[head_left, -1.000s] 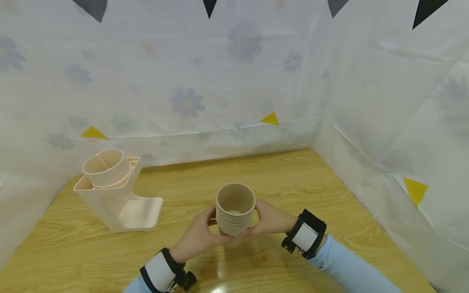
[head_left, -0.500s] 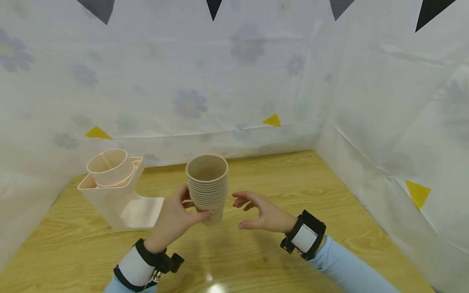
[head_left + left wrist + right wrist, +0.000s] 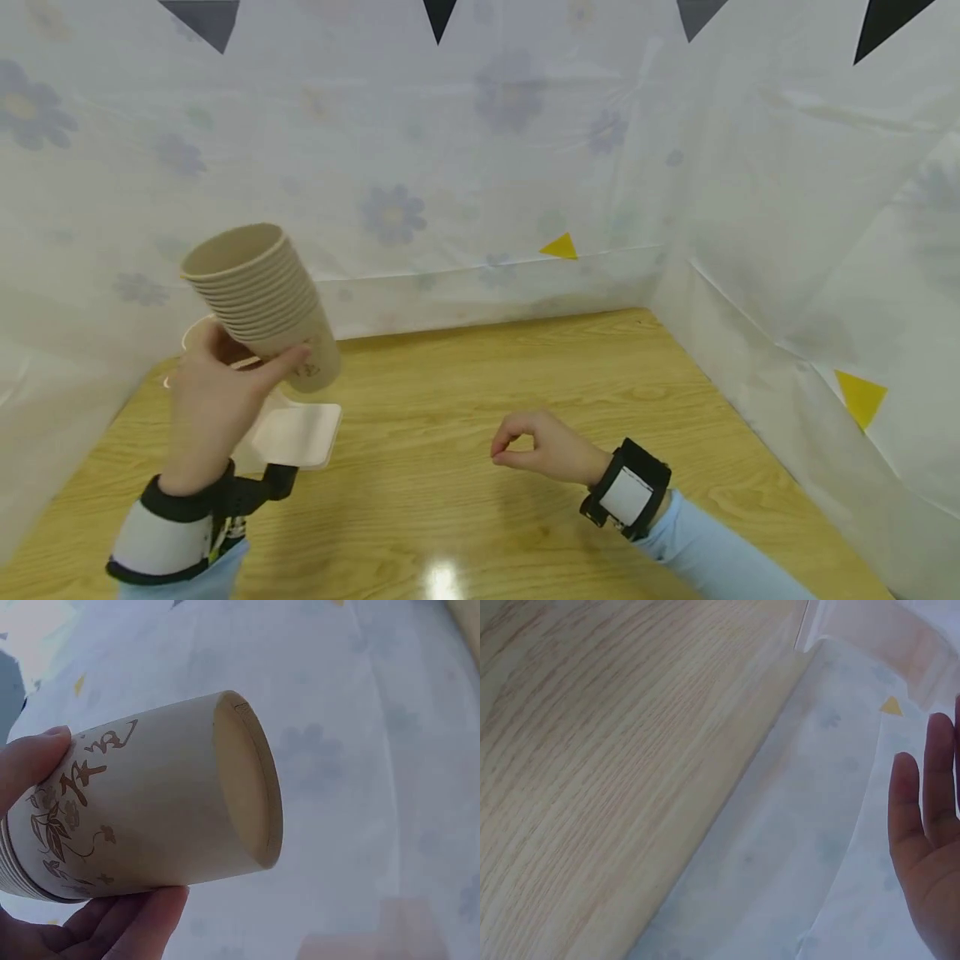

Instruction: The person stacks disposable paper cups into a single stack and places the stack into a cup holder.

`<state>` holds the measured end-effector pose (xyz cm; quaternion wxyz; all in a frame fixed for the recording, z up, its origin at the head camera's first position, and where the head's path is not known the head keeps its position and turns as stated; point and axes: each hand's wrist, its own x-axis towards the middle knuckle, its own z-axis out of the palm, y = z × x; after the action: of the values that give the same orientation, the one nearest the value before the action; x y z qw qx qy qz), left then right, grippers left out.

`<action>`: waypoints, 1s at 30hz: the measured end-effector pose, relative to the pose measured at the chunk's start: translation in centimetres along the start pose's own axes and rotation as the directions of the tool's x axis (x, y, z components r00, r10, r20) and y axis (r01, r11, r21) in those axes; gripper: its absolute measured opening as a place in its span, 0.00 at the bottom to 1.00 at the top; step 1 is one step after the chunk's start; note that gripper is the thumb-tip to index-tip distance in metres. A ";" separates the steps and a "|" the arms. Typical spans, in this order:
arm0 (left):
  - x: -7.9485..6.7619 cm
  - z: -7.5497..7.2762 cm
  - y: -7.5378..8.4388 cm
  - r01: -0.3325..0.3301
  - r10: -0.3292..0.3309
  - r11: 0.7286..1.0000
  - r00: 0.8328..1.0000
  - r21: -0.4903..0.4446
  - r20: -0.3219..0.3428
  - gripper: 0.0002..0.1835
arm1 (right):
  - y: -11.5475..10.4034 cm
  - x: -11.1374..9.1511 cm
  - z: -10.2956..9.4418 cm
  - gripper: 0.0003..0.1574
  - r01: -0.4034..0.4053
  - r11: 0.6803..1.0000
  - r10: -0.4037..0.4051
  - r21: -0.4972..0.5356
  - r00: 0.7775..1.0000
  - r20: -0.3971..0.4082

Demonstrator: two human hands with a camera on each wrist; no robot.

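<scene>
My left hand grips a stack of beige paper cups around its lower part, lifted above the table. The stack tilts, mouths up and leaning left, nested rims at the top. Close up in the left wrist view, the bottom cup shows brown printed writing and flowers. Behind the hand and cups is a cream-coloured plastic holder, mostly hidden except its flat foot and bits of rim. Further right, my right hand hovers over the table with loosely curled fingers and holds nothing.
The wooden table ends at a pale flowered curtain behind it. Another white sheet runs along the right side, with a yellow triangle on it.
Both hands held the cup stack at first; the right hand let go. My left hand has carried the stack left and up, in front of the holder, tilting it. The right hand has stayed in place.
</scene>
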<state>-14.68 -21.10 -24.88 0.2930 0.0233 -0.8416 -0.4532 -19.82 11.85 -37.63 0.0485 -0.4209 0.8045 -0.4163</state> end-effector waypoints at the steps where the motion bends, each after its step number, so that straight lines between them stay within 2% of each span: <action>1: 0.3 -0.7 0.1 0.042 -0.041 0.999 0.998 0.015 -0.054 0.29 | 0.0 -0.1 0.0 0.09 -0.004 1.000 0.004 -0.001 1.000 -0.001; 3: 1.0 -1.9 0.1 0.110 -0.106 0.994 0.982 0.015 -0.156 0.28 | 0.1 -0.2 0.0 0.09 -0.009 1.000 0.009 -0.004 1.000 -0.003; 5: 1.7 -2.9 0.0 0.145 -0.139 0.989 0.961 0.010 -0.241 0.27 | 0.1 -0.2 0.0 0.08 -0.012 1.000 0.012 -0.008 1.000 -0.005; 8: 2.5 -3.9 -0.6 0.147 -0.139 0.989 0.933 -0.002 -0.332 0.26 | 0.1 -0.2 0.0 0.09 -0.017 1.000 0.017 -0.009 1.000 -0.005; 11: 3.1 -4.2 -1.4 0.111 -0.103 0.994 0.921 0.000 -0.375 0.26 | 0.1 -0.3 0.1 0.09 -0.027 1.000 0.027 -0.006 1.000 0.000; 15: 3.9 -3.9 -2.4 0.111 -0.100 0.994 0.914 0.004 -0.392 0.26 | 0.2 -0.5 0.2 0.09 -0.047 0.999 0.047 -0.005 0.999 0.013; 17: 4.3 -3.7 -2.7 0.126 -0.121 0.992 0.913 -0.012 -0.391 0.26 | 0.2 -0.5 0.2 0.10 -0.045 0.999 0.046 -0.014 0.999 0.017; 22: 5.0 -3.3 -3.3 0.187 -0.191 0.981 0.921 -0.045 -0.340 0.27 | 0.2 -0.6 0.2 0.10 -0.047 0.999 0.047 -0.026 0.999 0.017; 26: 5.2 -3.1 -4.1 0.245 -0.233 0.970 0.924 0.000 -0.303 0.26 | 0.1 -0.7 0.2 0.11 -0.050 0.999 0.050 -0.011 0.999 0.020; 30: 5.4 -2.9 -5.0 0.315 -0.292 0.948 0.920 0.050 -0.262 0.28 | 0.0 -0.8 0.2 0.12 -0.044 0.999 0.044 -0.012 0.999 0.019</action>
<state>-18.78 -27.82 -25.03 0.3218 0.2241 -0.8037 -0.4475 -19.28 12.29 -37.99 0.0631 -0.4076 0.8153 -0.4065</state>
